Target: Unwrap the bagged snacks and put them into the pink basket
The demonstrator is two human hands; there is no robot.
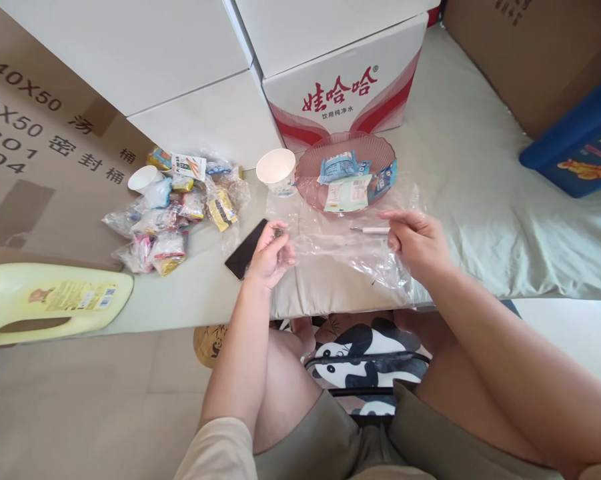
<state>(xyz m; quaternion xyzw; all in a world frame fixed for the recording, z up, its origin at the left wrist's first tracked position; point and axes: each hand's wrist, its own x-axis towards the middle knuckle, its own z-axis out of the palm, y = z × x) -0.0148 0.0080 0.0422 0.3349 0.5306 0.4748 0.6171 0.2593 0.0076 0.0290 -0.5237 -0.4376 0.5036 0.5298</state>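
My left hand (271,257) is closed in a pinch beside the black phone (245,250). A small dark bit shows at its fingertips, too small to name. In my right hand (420,243) is a slim white pen-like tool (375,231), its thin metal tip pointing left. Crumpled clear plastic (330,248) lies between and under both hands. Just beyond it stands a pink ribbed bowl (310,157) holding several wrapped snacks, among them a blue packet (338,167) and a pale green one (349,193). A white paper cup (276,172) stands upright left of the bowl.
To the left lies a pile of wrapped snacks (160,217) with another paper cup (144,179) tipped against it. A yellow jug (55,303) is at the left edge. White drawers (200,100) and a red-and-white carton (343,100) stand behind; a blue container (580,143) is at right.
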